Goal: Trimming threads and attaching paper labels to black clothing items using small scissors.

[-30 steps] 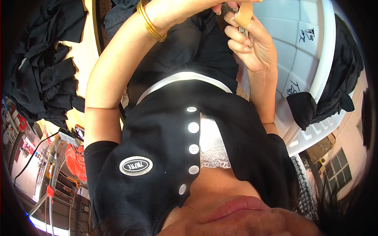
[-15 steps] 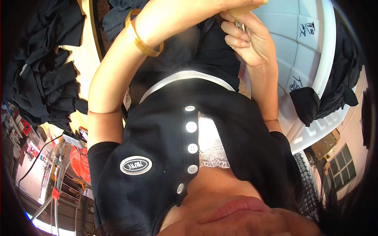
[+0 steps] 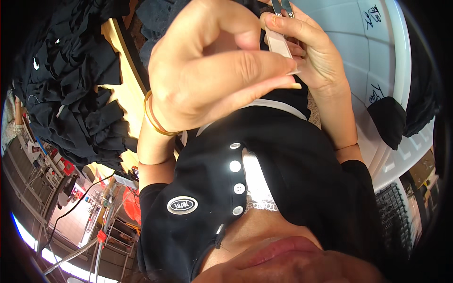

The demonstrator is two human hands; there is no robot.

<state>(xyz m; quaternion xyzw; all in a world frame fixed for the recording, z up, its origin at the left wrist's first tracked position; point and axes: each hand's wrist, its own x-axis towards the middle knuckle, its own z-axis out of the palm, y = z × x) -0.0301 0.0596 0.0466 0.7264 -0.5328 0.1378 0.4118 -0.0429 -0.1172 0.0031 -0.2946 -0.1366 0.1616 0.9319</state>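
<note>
A narrow pale strip (image 3: 279,46), like a tape or label, stretches between my two hands near the top. My left hand (image 3: 212,66), with a gold bangle (image 3: 152,115) at the wrist, pinches the strip's near end between thumb and fingers. My right hand (image 3: 317,47) is closed on the far part of the strip, thumb pressed against it. Two slim metal blades, apparently small thread snips (image 3: 283,8), stick out past the right thumb; the rest of the tool is hidden in that hand. Dark fabric (image 3: 155,23) lies beyond my left hand.
A heap of black cloth pieces (image 3: 71,94) covers much of a wooden table (image 3: 113,42) at left. To the right stands a large white plastic tub (image 3: 351,52) with black cloth (image 3: 389,121) over its rim. A red bag (image 3: 132,205) and metal racks are at lower left.
My left hand has come down and nearer, so the pale strip now shows between both hands. The snips' blades have come into sight above the right thumb. The whole view has shifted somewhat.
</note>
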